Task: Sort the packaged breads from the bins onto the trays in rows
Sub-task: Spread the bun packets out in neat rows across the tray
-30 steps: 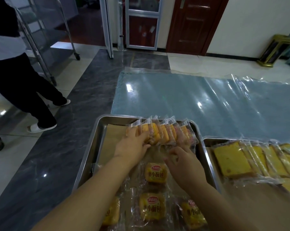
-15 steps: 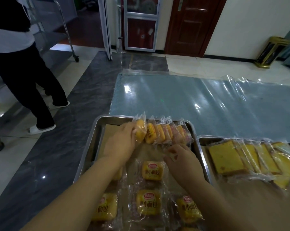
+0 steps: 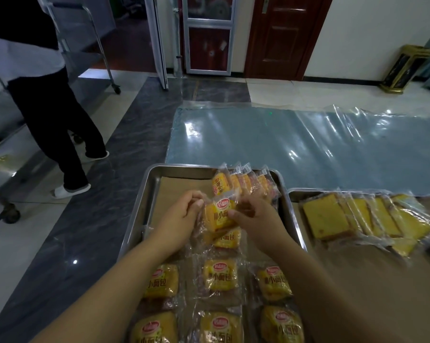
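Tiled room with dark doors at the back; blue sheet [image 3: 283,144] under clear plastic, just beyond the steel tray [image 3: 148,189]. Above the middle of that tray, one packaged bread [image 3: 219,215], a yellow bun in a clear wrapper, pinched by both hands: left hand [image 3: 181,219] curled on its left edge, right hand [image 3: 256,219] on its right, close together with only the packet between. At the tray's far right corner, a short row [image 3: 246,183] of the same packets standing on edge, with brown paper bare to its left. On the tray's near half, loose packets [image 3: 220,274] lying flat, not yet stood up. Right of the tray, a second tray [image 3: 293,194] with sliced-cake packets [image 3: 357,216] overlapped in one row. No bins in view. By the look of it, early in the job: first row part built, most packets waiting. Left of the tray, a person [image 3: 48,95] on the tiles.
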`<action>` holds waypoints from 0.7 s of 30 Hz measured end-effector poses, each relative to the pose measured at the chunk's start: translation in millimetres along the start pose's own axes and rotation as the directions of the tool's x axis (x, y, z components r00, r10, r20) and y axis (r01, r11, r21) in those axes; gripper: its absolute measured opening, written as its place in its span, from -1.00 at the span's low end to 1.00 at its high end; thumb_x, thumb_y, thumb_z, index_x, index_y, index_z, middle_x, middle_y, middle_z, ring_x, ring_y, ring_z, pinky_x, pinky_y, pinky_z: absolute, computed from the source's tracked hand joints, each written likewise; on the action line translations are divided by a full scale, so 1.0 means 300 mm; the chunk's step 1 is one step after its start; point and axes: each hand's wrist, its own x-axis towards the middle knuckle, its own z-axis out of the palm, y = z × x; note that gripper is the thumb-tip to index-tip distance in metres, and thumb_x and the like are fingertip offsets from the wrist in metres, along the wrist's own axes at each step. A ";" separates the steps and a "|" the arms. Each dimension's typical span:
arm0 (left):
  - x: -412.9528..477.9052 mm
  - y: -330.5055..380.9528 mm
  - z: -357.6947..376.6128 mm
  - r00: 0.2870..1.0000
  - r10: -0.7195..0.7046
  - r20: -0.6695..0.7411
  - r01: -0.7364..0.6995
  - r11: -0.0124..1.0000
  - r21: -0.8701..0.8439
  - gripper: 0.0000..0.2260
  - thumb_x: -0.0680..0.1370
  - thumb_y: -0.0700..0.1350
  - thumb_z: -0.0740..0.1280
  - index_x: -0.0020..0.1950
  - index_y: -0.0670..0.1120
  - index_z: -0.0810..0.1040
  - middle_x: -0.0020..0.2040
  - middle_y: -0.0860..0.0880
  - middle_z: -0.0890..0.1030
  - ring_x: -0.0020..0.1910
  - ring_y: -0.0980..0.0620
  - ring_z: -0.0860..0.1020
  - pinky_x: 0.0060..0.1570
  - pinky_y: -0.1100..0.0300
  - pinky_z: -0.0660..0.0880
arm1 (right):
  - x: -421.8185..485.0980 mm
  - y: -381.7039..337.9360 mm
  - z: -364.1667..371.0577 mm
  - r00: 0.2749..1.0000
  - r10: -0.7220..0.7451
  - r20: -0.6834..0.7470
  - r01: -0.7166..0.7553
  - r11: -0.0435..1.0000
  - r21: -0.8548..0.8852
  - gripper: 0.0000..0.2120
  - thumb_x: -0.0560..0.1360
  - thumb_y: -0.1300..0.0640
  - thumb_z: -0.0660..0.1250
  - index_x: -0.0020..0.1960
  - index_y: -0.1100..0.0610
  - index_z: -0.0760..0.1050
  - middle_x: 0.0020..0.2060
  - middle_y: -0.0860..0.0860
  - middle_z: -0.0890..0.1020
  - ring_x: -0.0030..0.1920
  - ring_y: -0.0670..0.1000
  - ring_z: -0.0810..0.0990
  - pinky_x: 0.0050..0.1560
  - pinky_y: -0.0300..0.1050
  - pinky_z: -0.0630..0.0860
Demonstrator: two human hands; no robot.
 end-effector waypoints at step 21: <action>0.107 -0.106 0.013 0.958 -0.189 -0.216 0.181 0.982 -0.053 -0.85 0.61 -0.03 0.17 -0.02 0.20 0.49 -0.13 0.14 0.60 -0.32 0.28 0.58 -0.52 0.44 0.41 | -0.031 0.179 -0.077 0.929 0.215 -0.303 -0.366 0.669 -0.647 -0.61 0.54 0.15 0.17 0.34 0.19 0.27 0.26 0.16 0.41 0.25 0.16 0.39 0.19 0.01 0.41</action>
